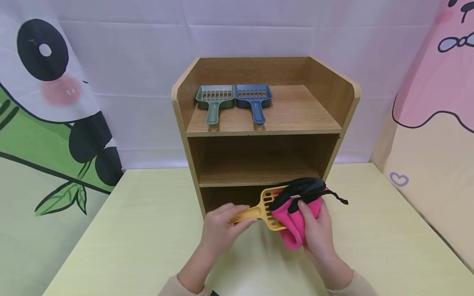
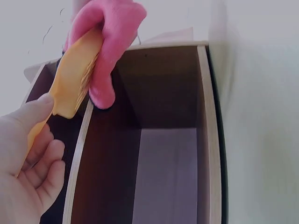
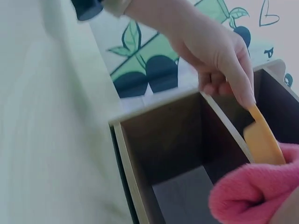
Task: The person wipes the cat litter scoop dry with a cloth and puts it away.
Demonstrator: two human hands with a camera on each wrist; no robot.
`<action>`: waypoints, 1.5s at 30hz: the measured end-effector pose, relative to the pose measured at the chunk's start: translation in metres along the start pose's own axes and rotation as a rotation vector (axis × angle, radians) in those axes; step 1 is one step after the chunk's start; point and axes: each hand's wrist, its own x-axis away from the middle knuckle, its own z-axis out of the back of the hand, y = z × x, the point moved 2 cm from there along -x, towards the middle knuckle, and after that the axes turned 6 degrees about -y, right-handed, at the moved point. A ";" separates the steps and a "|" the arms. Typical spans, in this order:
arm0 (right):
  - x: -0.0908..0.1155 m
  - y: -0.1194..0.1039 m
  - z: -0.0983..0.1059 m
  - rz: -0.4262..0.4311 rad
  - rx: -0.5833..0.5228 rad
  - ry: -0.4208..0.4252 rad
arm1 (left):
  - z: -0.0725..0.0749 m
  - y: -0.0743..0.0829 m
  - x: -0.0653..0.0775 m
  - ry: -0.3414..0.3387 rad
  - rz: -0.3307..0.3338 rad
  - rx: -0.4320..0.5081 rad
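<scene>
In the head view my left hand (image 1: 220,230) pinches the handle of a yellow slotted litter scoop (image 1: 263,209) between thumb and fingers. A soft pink cloth with a black backing and cord (image 1: 294,222) covers the right part of the scoop's head. My right hand (image 1: 319,234) grips this cloth, thumb on top. From the left wrist, the pink cloth (image 2: 119,28) wraps over the far end of the scoop (image 2: 77,70). The right wrist view shows the scoop (image 3: 261,137) with its end tucked into the folded cloth (image 3: 257,182).
Behind the hands stands a wooden shelf unit (image 1: 255,132) on a pale table (image 1: 148,230). On its top board lie a grey-green scoop (image 1: 212,111) and a blue scoop (image 1: 258,111), side by side at the left. Cartoon-printed curtains (image 1: 252,33) surround the table.
</scene>
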 end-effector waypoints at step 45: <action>-0.001 0.003 -0.004 0.190 -0.272 0.179 | -0.028 0.039 0.010 0.000 -0.012 -0.106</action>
